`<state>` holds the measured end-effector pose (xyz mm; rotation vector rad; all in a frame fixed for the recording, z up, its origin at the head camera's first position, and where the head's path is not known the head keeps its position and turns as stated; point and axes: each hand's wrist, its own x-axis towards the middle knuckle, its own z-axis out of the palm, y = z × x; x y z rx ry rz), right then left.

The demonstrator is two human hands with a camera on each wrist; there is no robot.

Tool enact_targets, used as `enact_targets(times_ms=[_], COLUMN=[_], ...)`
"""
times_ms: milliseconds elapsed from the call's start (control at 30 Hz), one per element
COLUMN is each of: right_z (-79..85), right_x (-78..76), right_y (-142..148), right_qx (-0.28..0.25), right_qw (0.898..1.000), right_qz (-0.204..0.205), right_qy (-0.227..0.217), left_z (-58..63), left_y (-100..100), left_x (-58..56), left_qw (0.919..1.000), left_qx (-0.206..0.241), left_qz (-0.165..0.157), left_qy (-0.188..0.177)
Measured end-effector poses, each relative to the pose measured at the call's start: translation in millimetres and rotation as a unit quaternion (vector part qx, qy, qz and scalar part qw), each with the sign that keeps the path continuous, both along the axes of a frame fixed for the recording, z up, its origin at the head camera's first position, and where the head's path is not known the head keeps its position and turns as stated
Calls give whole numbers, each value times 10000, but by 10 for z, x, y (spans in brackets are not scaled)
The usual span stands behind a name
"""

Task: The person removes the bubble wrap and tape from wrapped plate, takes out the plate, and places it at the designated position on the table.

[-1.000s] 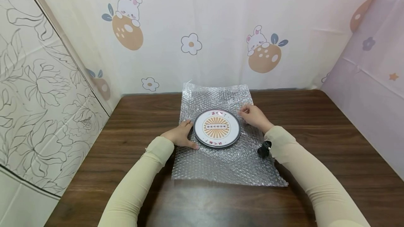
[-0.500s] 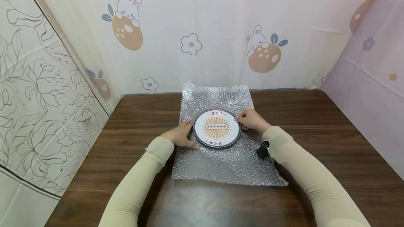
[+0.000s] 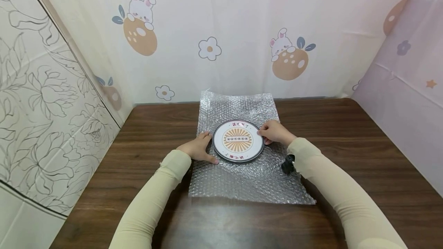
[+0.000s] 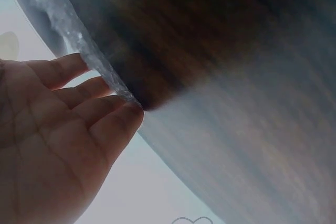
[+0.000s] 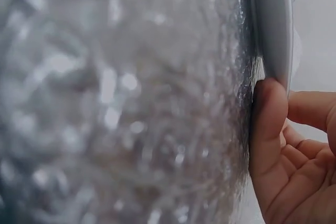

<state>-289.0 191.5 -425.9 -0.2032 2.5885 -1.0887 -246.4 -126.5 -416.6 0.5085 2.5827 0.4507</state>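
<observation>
A round white plate (image 3: pixel 237 155) with a dark rim, an orange ray pattern and red characters lies on a sheet of bubble wrap (image 3: pixel 238 183). Its lower front edge looks doubled; I cannot tell if another plate is beneath. My right hand (image 3: pixel 275 131) pinches the plate's right rim between thumb and finger. In the right wrist view, a finger (image 5: pixel 270 111) reaches under the rim of the plate (image 5: pixel 275 24). On the left, my left hand (image 3: pixel 198 149) rests on the bubble wrap with fingers spread, beside the plate's left edge. Extended fingers (image 4: pixel 118 124) touch the wrap in the left wrist view.
The bubble wrap lies on a dark wooden table (image 3: pixel 166 122), its near edge short of the table's front. A patterned curtain (image 3: pixel 242 10) hangs behind, and a flower-print panel (image 3: pixel 45 87) stands at the left. A small black device (image 3: pixel 288 164) sits at the right wrist.
My right hand has come down and left from above the bubble wrap and taken hold of the plate's right rim. The left hand and the plate look unmoved.
</observation>
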Motion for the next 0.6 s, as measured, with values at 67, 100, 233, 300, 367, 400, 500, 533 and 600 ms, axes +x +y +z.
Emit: enact_targets(times_ms=[67, 100, 233, 300, 367, 400, 500, 533, 600], right_z=[-2, -3, -6, -11, -14, -16, -23, -25, -27], right_x=[-7, -11, -20, -26, -29, -31, -35, -35, -37], right_y=[-2, 0, 8, 12, 11, 11, 9, 10, 13], right_qx=[-92, -116, -210, -231, -247, -262, -315, -337, -370], right_qw=[9999, 9998, 9995, 9994, 9993, 9992, 9989, 9988, 9988], right_qz=[-50, -37, -46, -27, -37, -43, -44, -45, -27], right_qy=[-110, -136, -233, -258, -289, -304, -338, -346, -330], left_z=[1, 0, -5, -5, -6, -6, -8, -9, -9], left_y=[-1, -3, -2, -2, -4, -6, -9, -9, -7], left_x=[0, 1, 2, 2, 2, 3, -1, -3, -8], left_qw=[10000, 10000, 10000, 10000, 10000, 10000, 10000, 10000, 10000], left_qx=[24, 22, 23, 28, 27, 37, 49, 48, 51], left_qz=[3, 3, 3, 2, -1, 1, -6, -7, -13], left_qy=[4, 8, 7, 2, -6, -8, -16, -9, 11])
